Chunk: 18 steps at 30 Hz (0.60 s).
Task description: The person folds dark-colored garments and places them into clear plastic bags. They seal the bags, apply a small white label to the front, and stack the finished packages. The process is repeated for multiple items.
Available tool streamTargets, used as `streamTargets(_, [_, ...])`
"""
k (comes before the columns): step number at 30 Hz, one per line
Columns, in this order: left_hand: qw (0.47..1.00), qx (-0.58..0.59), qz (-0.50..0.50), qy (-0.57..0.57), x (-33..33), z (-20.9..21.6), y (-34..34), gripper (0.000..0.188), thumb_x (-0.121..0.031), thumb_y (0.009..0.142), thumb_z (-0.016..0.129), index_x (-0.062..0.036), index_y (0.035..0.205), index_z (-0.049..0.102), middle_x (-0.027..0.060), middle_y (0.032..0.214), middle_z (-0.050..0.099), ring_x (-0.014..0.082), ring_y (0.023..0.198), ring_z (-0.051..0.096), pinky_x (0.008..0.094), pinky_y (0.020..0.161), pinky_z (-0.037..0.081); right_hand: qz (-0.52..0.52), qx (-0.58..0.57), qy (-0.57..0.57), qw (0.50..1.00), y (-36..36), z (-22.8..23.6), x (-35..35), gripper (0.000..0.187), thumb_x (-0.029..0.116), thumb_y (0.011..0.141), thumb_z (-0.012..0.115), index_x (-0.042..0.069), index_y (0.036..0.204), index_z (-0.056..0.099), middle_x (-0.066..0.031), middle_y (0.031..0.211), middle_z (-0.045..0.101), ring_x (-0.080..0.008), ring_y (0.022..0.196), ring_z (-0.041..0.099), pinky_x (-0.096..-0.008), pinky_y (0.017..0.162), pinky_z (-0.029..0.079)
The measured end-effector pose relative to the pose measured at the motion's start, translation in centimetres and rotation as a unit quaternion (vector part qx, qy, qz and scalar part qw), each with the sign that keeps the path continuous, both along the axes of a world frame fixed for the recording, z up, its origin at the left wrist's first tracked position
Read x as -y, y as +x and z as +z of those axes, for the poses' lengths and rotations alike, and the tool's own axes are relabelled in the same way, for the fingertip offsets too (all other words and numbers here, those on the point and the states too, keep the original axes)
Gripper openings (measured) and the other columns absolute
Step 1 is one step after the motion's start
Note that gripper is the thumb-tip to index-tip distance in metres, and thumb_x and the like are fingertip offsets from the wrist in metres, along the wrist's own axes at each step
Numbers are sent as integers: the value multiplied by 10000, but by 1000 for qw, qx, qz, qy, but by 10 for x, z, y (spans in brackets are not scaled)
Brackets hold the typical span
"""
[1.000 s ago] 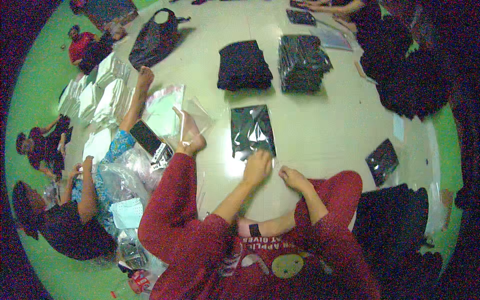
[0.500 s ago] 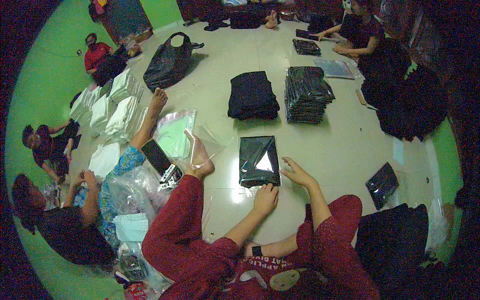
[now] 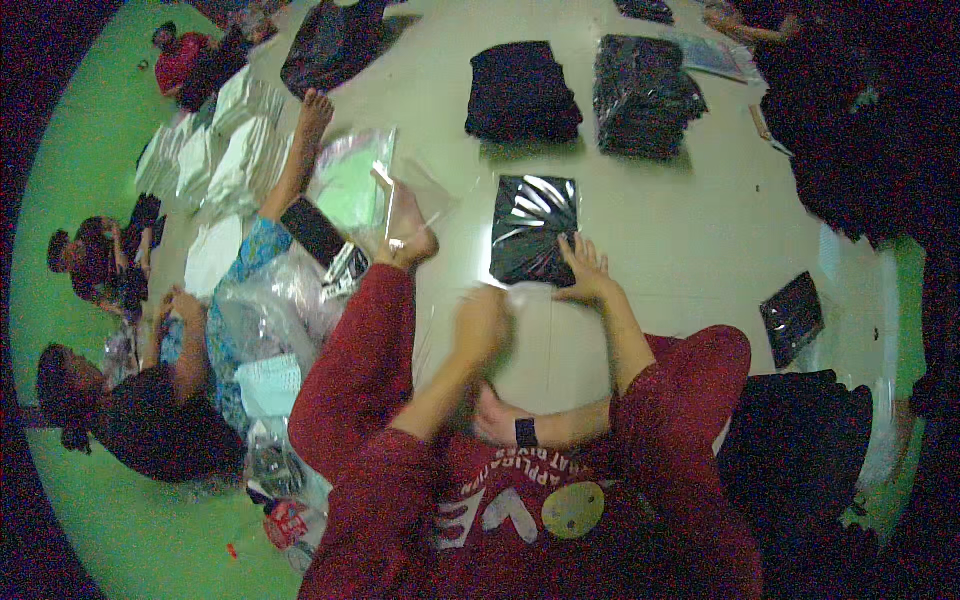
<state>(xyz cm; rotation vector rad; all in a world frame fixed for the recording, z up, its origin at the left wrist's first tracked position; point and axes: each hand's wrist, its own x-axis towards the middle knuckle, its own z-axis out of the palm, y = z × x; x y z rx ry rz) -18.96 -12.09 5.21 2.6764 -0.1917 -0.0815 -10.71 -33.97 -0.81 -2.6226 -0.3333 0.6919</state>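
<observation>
- Flat rectangular black packet in glossy clear plastic [image 3: 533, 228]: lies on the pale tiled floor [image 3: 690, 230], mid-scene in front of the seated person, well apart from the two stacks on its far side. Surface creased, with bright white reflections across its far part.
- Right hand [image 3: 588, 270]: fingers spread wide, laid at the packet's near right corner, fingertips touching it; nothing seen gripped.
- Left hand [image 3: 483, 325]: near the packet's near left corner, blurred. Whether the fingers are wide or narrow, or hold anything, cannot be told.
- Stack of folded matte black cloth [image 3: 522, 95]: on the far side of the packet.
- Stack of black packets in shiny plastic [image 3: 645, 98]: right of the cloth stack, apart from it; its edges are uneven.
- Single black plastic-wrapped packet [image 3: 790, 318]: on the floor at right, lying askew.
- Heap of black cloth [image 3: 800, 430]: near right, beside the person's knee.
- Stacks of folded white cloth [image 3: 245, 135]: far left, standing close together.
- Large black plastic bag [image 3: 335, 48]: far side, left of the cloth stack.
- Co-worker in a dark top [image 3: 165, 425]: seated near left, hands raised together; what they hold cannot be told.
</observation>
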Motion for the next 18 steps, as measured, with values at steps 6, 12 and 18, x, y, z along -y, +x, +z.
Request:
streamTargets(6, [938, 128, 263, 189, -224, 128, -34, 187, -98, 772, 541, -12, 933, 582, 156, 884, 581, 330, 878, 541, 389, 788, 417, -23, -7, 19, 1000, 4, -4, -2, 1149, 473, 522, 758, 288, 1386, 23, -146, 1443, -48, -348, 1324, -5, -599, 1006, 52])
streamTargets(12, [944, 63, 309, -101, -193, 154, -40, 208, -151, 816, 547, -12, 958, 610, 157, 767, 623, 248, 628, 580, 311, 605, 446, -93, -11, 140, 986, 18, 25, 38, 896, 443, 650, 693, 221, 1372, 209, -146, 1410, 202, -308, 1312, 147, -510, 1042, 86])
streamTargets(18, [975, 79, -182, 99, -85, 42, 33, 277, -111, 743, 555, -65, 1014, 519, 151, 1108, 498, 329, 998, 495, 378, 821, 426, -138, 111, 252, 951, 11, 79, 93, 760, 299, 717, 674, 128, 1347, 285, -100, 1388, 286, -246, 1290, 239, -348, 1058, 179])
